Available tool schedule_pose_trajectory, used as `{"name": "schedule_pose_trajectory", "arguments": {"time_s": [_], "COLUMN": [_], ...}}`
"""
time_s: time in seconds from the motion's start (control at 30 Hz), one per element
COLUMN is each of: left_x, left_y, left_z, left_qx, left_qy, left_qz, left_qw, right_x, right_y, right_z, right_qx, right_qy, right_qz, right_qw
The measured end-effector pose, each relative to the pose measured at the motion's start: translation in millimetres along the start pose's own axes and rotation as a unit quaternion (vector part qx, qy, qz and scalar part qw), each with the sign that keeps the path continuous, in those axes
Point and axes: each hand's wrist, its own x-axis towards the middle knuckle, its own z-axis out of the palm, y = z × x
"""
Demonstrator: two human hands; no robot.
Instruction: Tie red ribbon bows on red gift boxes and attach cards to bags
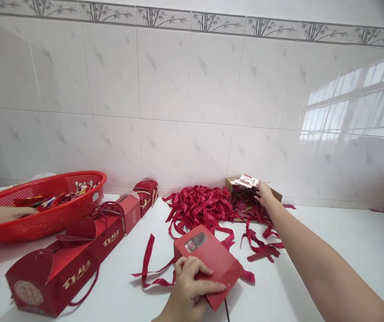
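My left hand (192, 284) grips the near side of a red cardboard gift box (212, 257), which lies tilted on the white table with a small dark oval picture on it. Dark red ribbon sticks out from both sides of that box. Farther off, my right hand (265, 193) reaches to an open brown carton (277, 195). Its fingers close on the edge of white cards with red print (246, 180) at the carton's top. Inside the carton are dark red pieces. A heap of dark red ribbons (200, 203) lies against the carton's left side.
Finished-looking red gift boxes (78, 270) with handles stand in a row on the left. Behind them is a red plastic basket (78, 219) of wrapped sweets, with another person's hand (7, 214) in it. Loose red strips (262, 255) lie before the carton; a tiled wall (165, 76) stands behind.
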Motion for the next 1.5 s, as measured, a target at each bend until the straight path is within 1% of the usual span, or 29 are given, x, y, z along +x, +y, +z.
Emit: {"name": "schedule_pose_trajectory", "arguments": {"time_s": [0.07,0.13,0.23,0.33,0.4,0.47,0.53,0.6,0.67,0.77,0.87,0.93,1.0,1.07,1.1,1.17,1.23,1.27,1.3,1.4,1.5], "left_x": [0.5,1.4,2.4,2.4,2.5,3.0,4.3,6.2,8.8,13.8,19.8,24.3,28.8,32.3,33.5,34.3,33.3,32.3,31.2,28.3,27.1], "left_y": [0.2,1.0,2.5,2.9,2.2,0.7,-1.4,-4.3,-8.1,-13.2,-13.1,-8.6,-1.1,7.5,11.6,18.8,24.8,27.6,30.5,39.9,48.5], "left_z": [0.1,-0.7,-2.4,-2.5,-1.8,-1.9,-4.5,-9.9,-17.2,-28.0,-37.9,-46.6,-58.4,-71.6,-77.6,-85.4,-85.6,-82.9,-78.9,-64.8,-56.7], "left_qx": [-0.002,-0.004,-0.010,-0.016,-0.016,-0.016,-0.016,-0.021,-0.030,-0.067,-0.141,-0.178,-0.194,-0.212,-0.235,-0.323,-0.419,-0.450,-0.467,-0.475,-0.497], "left_qy": [-0.001,-0.003,-0.013,-0.014,-0.005,0.010,0.034,0.068,0.104,0.148,0.186,0.208,0.233,0.266,0.279,0.267,0.216,0.189,0.167,0.119,0.091], "left_qz": [-0.006,-0.013,-0.023,-0.031,-0.033,-0.032,-0.031,-0.034,-0.046,-0.083,-0.135,-0.155,-0.161,-0.176,-0.195,-0.253,-0.308,-0.324,-0.333,-0.336,-0.338], "left_qw": [1.000,1.000,1.000,0.999,0.999,0.999,0.999,0.997,0.993,0.983,0.963,0.949,0.939,0.924,0.910,0.872,0.826,0.810,0.802,0.805,0.794], "right_x": [-0.5,-3.7,-15.5,-38.8,-62.2,-91.9,-125.5,-159.3,-188.4,-217.6,-232.1,-238.6,-244.5,-249.9,-252.2,-256.3,-260.0,-261.7,-263.6,-269.8,-277.0], "right_y": [1.2,-0.3,-4.8,-6.9,-7.5,-9.9,-15.2,-22.0,-27.1,-27.0,-21.1,-18.3,-18.2,-19.9,-21.0,-23.1,-24.6,-25.1,-25.3,-24.6,-22.8], "right_z": [-0.3,-1.3,-6.4,-16.3,-23.0,-27.8,-29.9,-29.9,-29.6,-31.6,-40.2,-49.9,-61.3,-71.7,-75.8,-81.4,-84.2,-85.0,-85.6,-86.4,-85.7], "right_qx": [0.023,0.056,0.111,0.155,0.173,0.193,0.231,0.216,0.175,0.115,0.121,0.133,0.137,0.141,0.147,0.156,0.162,0.165,0.167,0.150,0.108], "right_qy": [0.014,0.022,0.020,-0.004,-0.029,-0.057,-0.110,-0.185,-0.230,-0.226,-0.195,-0.166,-0.133,-0.107,-0.095,-0.079,-0.072,-0.070,-0.067,-0.066,-0.095], "right_qz": [0.027,0.028,-0.004,-0.039,-0.052,-0.058,-0.061,-0.076,-0.109,-0.151,-0.153,-0.132,-0.119,-0.128,-0.138,-0.156,-0.170,-0.179,-0.189,-0.218,-0.236], "right_qw": [0.999,0.998,0.994,0.987,0.983,0.978,0.965,0.955,0.951,0.955,0.961,0.968,0.974,0.976,0.975,0.972,0.969,0.967,0.965,0.962,0.961]}}
